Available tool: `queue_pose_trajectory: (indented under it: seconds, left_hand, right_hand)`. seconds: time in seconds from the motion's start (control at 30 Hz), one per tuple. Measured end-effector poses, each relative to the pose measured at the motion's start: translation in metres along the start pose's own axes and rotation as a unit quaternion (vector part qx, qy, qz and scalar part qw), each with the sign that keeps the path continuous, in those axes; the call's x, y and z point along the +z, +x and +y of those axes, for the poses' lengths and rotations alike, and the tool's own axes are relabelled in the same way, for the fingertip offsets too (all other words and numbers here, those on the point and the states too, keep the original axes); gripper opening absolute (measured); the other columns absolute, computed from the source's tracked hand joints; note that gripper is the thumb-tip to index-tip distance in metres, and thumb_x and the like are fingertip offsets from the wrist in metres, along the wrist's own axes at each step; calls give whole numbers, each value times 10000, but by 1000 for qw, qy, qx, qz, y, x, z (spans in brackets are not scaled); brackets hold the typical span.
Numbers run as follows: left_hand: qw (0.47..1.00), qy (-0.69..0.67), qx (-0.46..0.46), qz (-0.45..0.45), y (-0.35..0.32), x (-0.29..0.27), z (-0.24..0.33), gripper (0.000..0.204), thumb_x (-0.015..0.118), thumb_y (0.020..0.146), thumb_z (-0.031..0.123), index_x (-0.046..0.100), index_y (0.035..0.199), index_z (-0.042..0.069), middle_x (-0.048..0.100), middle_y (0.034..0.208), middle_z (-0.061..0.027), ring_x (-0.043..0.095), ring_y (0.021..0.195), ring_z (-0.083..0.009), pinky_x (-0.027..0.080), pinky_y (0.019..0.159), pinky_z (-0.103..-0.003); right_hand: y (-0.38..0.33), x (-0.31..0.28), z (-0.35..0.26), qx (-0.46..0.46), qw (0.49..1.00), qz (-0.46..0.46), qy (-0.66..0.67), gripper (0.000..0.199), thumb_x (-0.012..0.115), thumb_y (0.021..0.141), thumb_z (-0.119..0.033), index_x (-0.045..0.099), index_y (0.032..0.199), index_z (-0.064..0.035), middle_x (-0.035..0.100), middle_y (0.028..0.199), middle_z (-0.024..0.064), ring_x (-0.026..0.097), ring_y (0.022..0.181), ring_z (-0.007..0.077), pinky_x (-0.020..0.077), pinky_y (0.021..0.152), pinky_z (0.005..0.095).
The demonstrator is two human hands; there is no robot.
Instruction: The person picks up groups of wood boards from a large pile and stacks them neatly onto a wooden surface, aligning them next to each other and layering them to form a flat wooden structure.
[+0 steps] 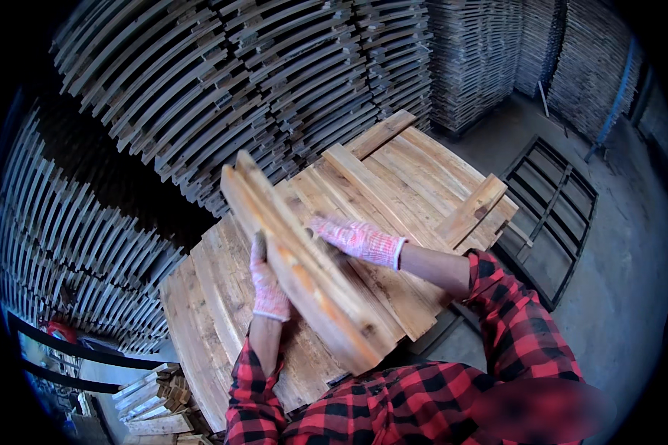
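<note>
Two or so long wooden boards (304, 285), lying face to face and tilted up, are held above a pile of planks (208, 297). My left hand (269, 285), in a pink and white knit glove, grips them from their left side with the thumb up along the face. On their right side is my right hand (360, 239), gloved alike, its fingers against the boards and slightly blurred by motion. Beneath both hands the planks lie side by side in a broad layer. Crosswise on them at the right rests a short board (473, 211).
Tall stacks of slats (297, 81) rise behind the pile, with more stacks (74, 245) at the left. A black metal frame (553, 208) lies on the grey floor (616, 297) to the right. Loose wood pieces (156, 404) are heaped at the lower left.
</note>
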State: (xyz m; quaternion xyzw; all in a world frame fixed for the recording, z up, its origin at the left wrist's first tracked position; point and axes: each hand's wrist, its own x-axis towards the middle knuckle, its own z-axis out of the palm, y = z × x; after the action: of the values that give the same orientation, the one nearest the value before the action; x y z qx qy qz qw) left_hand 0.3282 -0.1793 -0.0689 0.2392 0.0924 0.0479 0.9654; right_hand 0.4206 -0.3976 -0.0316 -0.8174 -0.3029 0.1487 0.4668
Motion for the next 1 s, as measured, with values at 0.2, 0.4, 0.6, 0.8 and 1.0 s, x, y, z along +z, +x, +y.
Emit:
queue_pose_trajectory:
  seconds: [0.2, 0.4, 0.6, 0.8, 1.0]
  left_hand:
    - [996, 15, -89, -18, 39, 55, -44, 591, 697, 924, 410, 568, 1325, -5, 655, 1242, -205, 627, 1137, -383, 493, 1030, -545]
    - [995, 35, -68, 64, 64, 28, -75, 647, 720, 919, 388, 494, 1413, 38, 612, 1305, -208, 592, 1179, -417, 468, 1046, -597]
    - [997, 28, -40, 54, 63, 30, -77, 834, 715, 876, 563, 423, 1476, 62, 528, 1424, -190, 525, 1282, -383, 438, 1084, -584]
    - [991, 98, -44, 85, 75, 94, -111, 749, 631, 921, 608, 473, 1416, 68, 557, 1385, -170, 558, 1244, -377, 464, 1076, -523]
    - [997, 54, -50, 12, 109, 64, -130, 697, 602, 953, 577, 476, 1415, 72, 602, 1313, -188, 585, 1191, -414, 481, 1027, -586]
  right_hand:
    - [-5, -55, 45, -21, 982, -81, 172, 641, 500, 1011, -505, 426, 1529, -137, 438, 1551, 177, 394, 1451, 268, 298, 1195, 335]
    - [-29, -149, 99, 62, 963, 82, -248, 692, 526, 936, -593, 461, 1480, -169, 629, 1186, 251, 611, 1121, 413, 474, 971, 474]
    - [-35, -126, 85, 37, 936, 11, -351, 607, 402, 1007, -571, 505, 1424, -141, 610, 1178, 231, 587, 1142, 413, 465, 985, 494]
    - [-39, -94, -21, 44, 980, -54, -187, 875, 568, 901, -640, 338, 1561, -115, 469, 1476, 261, 453, 1373, 419, 376, 1131, 453]
    - [-15, -157, 82, 10, 977, 82, -194, 777, 629, 852, -576, 451, 1494, -174, 591, 1301, 249, 596, 1194, 391, 491, 980, 472]
